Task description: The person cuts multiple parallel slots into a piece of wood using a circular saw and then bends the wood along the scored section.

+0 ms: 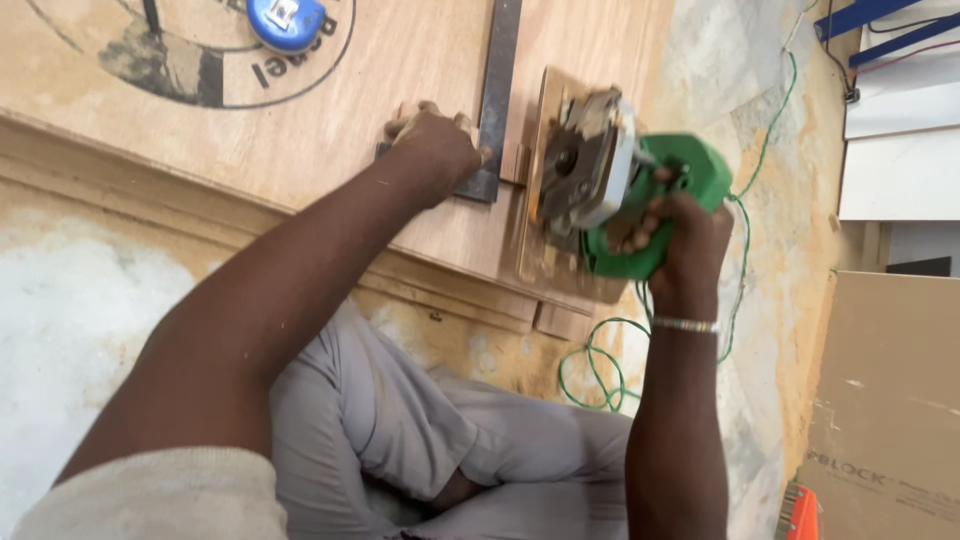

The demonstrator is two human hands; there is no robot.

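From the head view I see my right hand (672, 232) with its fingers wrapped tight around the rear handle of a green circular saw (610, 195). The saw stands on its wooden base plate at the near edge of a plywood sheet (330, 110), its metal guard and motor housing turned toward the sheet's middle. The picture is blurred around the blade, so I cannot tell whether the blade touches the wood. A green power cord (745, 215) runs from the saw down across the stone floor (760, 330) and loops near my right wrist, which carries a thin bracelet (686, 325).

My left hand (432, 150) lies palm down, fingers spread narrow and pressed flat, on the short arm of a dark metal framing square (497, 95). It clamps nothing; it bears on the square and the plywood. The square's long arm runs away from me across the sheet, just beside the saw's base plate.

The plywood sheet rests on further wooden boards laid on the floor. A blue tape measure (287, 20) sits at the far edge of the sheet, well apart from both hands. A cardboard box (885, 400) stands on the right, with white panels (900, 150) beyond it. My grey trousers (400, 430) show below.
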